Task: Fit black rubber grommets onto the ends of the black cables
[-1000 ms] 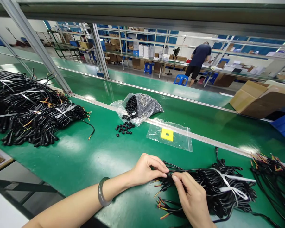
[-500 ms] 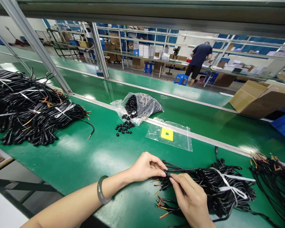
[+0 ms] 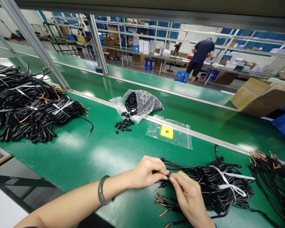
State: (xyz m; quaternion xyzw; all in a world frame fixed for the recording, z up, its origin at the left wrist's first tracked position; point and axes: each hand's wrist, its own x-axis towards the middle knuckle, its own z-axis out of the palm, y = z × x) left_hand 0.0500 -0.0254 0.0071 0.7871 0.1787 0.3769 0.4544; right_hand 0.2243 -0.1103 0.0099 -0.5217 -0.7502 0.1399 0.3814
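My left hand (image 3: 150, 171) is closed in a pinch, its thumb and forefinger on a small black cap (image 3: 168, 175) that is mostly covered by the fingertips. Right beside it, my right hand (image 3: 189, 193) pinches a thin black cable, nearly all of it hidden by the fingers. The fingertips of both hands almost meet. Under and behind the right hand lies a bundle of black cables (image 3: 218, 180), tied with a white strap. Its stripped red, yellow and black wire ends (image 3: 162, 204) point left.
Loose black caps (image 3: 123, 125) spill from a clear bag (image 3: 148, 103). A zip bag (image 3: 180, 137) with a yellow piece (image 3: 167, 131) lies nearby. Cable bundles (image 3: 30, 107) are heaped left, more cables (image 3: 273, 180) right. A cardboard box (image 3: 254, 95) stands beyond. A person (image 3: 202, 55) bends over a far bench.
My hands stay close together, with the left fingertips shifted slightly right and down toward the right ones. The view has tilted a little; the caps, bags and cable bundles lie as before.
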